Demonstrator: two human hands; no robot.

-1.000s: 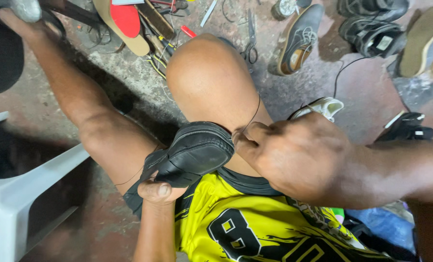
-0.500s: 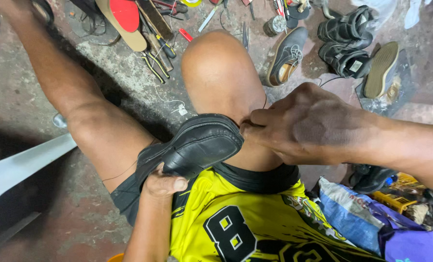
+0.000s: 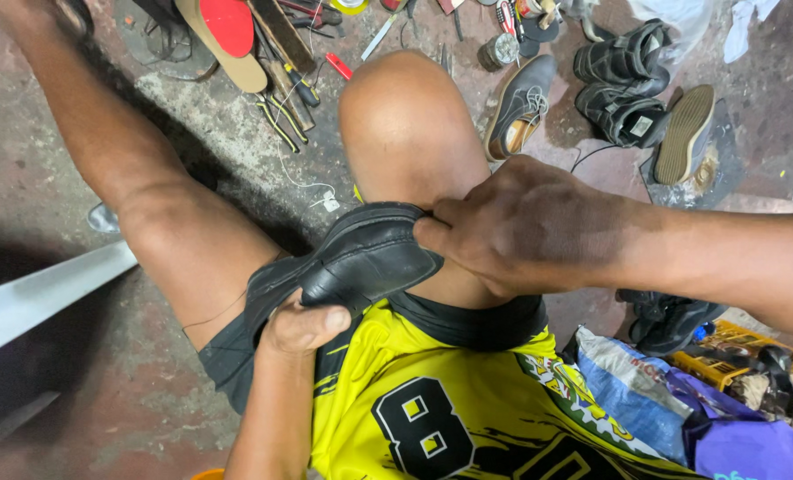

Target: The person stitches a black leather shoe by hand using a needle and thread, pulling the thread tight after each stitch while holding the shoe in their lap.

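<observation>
The black leather shoe (image 3: 365, 258) lies across the person's right thigh, just below the knee, held at both ends. The left hand (image 3: 306, 325) grips the near end from below, thumb curled over the edge, fingers hidden beneath. The right hand (image 3: 512, 227) closes on the far end, fingertips pinching the shoe's rim against the thumb.

Containers: a yellow crate (image 3: 734, 356) stands on the floor at the right edge of the view, holding dark items that cannot be identified. Just beside it lie a blue-and-white sack (image 3: 632, 387) and a purple bag (image 3: 743, 444); their contents are not visible. A small round tin (image 3: 500, 51) stands on the floor beyond the knee; its contents cannot be determined.

Floor layout: the concrete floor (image 3: 85, 418) carries a grey lace-up shoe (image 3: 521, 102) just right of the knee, a pair of black strap sandals (image 3: 623, 80) farther right, and a tan sole (image 3: 688, 133) touching or nearly touching those sandals. A red-and-tan insole (image 3: 223, 36) and yellow-handled pliers (image 3: 276, 120) lie near the top edge, left of the knee. A black shoe (image 3: 672, 316) sits below the right forearm.

Open room: the floor to the left of the left leg is bare apart from a white chair edge (image 3: 41, 298) entering from the left side. The right side is crowded up to the forearm.
</observation>
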